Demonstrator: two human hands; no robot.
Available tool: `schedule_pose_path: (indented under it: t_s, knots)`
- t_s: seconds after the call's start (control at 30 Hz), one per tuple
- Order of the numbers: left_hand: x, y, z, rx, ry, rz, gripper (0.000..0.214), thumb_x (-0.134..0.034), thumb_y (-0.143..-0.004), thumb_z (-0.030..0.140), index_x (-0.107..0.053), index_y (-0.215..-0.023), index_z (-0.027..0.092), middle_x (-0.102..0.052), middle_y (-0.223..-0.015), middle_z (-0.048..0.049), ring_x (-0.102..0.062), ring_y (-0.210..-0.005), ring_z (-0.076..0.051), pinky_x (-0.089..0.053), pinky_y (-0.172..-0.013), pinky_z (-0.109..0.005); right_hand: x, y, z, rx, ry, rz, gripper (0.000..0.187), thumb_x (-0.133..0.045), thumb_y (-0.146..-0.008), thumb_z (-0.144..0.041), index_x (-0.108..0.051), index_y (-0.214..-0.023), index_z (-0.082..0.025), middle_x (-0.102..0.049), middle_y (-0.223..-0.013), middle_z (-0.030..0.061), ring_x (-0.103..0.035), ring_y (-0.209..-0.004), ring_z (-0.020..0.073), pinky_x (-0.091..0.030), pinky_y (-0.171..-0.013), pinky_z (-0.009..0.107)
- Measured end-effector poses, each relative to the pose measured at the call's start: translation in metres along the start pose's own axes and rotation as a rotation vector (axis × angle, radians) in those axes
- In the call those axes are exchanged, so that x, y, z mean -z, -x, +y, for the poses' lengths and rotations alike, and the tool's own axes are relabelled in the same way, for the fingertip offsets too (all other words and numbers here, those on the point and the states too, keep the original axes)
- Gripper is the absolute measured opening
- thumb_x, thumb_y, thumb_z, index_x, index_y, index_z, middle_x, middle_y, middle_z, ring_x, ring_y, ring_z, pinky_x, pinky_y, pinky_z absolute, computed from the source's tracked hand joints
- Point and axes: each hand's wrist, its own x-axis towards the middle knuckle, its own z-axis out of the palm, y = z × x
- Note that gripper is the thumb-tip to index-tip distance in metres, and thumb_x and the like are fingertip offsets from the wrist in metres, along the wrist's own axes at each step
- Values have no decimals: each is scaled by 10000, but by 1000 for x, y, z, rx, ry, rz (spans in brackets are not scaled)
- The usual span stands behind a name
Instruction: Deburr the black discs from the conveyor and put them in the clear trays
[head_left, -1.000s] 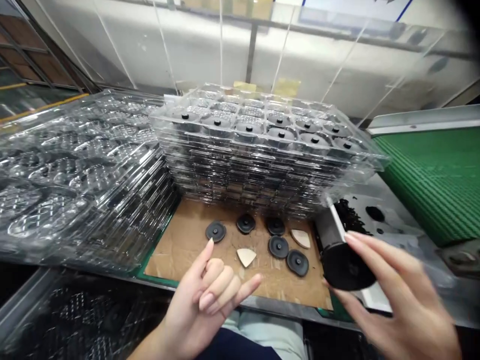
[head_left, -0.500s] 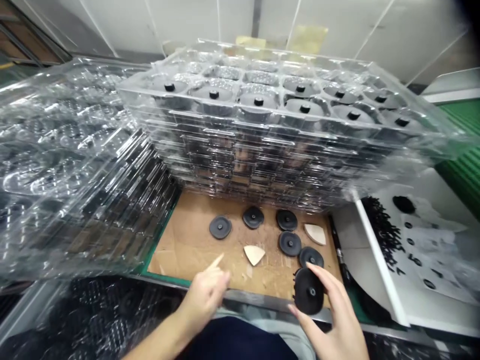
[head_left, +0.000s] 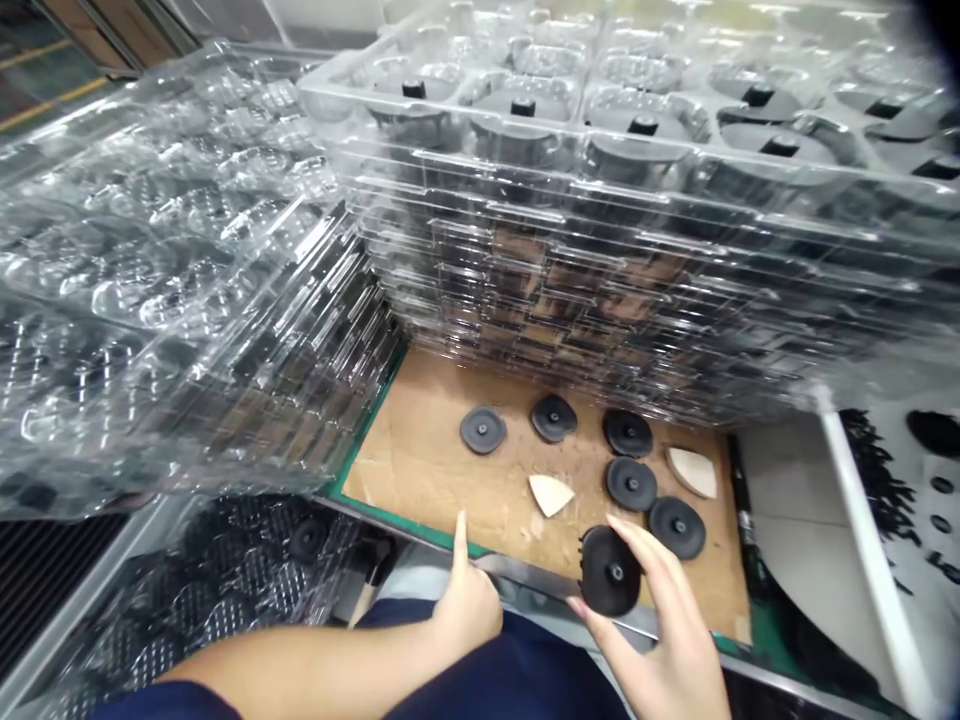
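Observation:
My right hand (head_left: 660, 620) grips a black plastic disc (head_left: 612, 572) by its edge between thumb and fingers. The disc is tilted up, a small round hub on its face and little prongs along its left edge. Over the table's front edge, my left hand (head_left: 469, 595) has one digit stretched forward and the others curled in; whatever they hold, if anything, is hidden. Similar dark discs lie on the cardboard: a greyer disc (head_left: 483, 430) at left, a disc (head_left: 553, 417) behind, and several at right, including a disc (head_left: 677, 527) beside my right hand.
Two cream rounded-triangle pieces, a middle piece (head_left: 550, 494) and a right piece (head_left: 692, 471), lie on the cardboard (head_left: 427, 480). Stacked clear trays (head_left: 525, 220) with dark parts stand behind. More clear trays (head_left: 187, 260) rise at left. A white bin (head_left: 862, 540) holds small black parts at right.
The view has shifted left and down, so the table things appear further right. My left hand has drawn back toward my body. My right hand still holds the disc.

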Motion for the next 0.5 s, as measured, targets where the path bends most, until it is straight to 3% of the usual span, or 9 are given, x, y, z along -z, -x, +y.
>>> schedule_pose_path:
  t_s: [0.17,0.37,0.5]
  knots:
    - [13,0,-5,-74,-26,18,234,-602,-778,130,-723,-578,129,-650,-474,-71,-610,-475,-244,-232,-1004,-766,-1,2,2,-22,-8,-6,448,-610,-836,-394,-506,-1242,-234,-581,-1250,101,-563,-1157,313,-496,-916,448]
    - [48,25,-32,-109,17,89,278,-502,-886,249,-669,-701,128,-654,-545,-44,-618,-509,-183,-364,-1083,-562,-5,1,4,74,5,-29,450,-607,-852,-375,-487,-1254,-212,-584,-1221,115,-575,-1128,290,-515,-884,415]
    - [44,55,-31,-123,239,168,306,-420,-916,251,-587,-665,197,-607,-564,22,-591,-526,-129,-382,-1094,-499,-5,0,1,97,1,-51,450,-605,-856,-370,-478,-1256,-209,-584,-1219,125,-572,-1129,287,-522,-861,402]
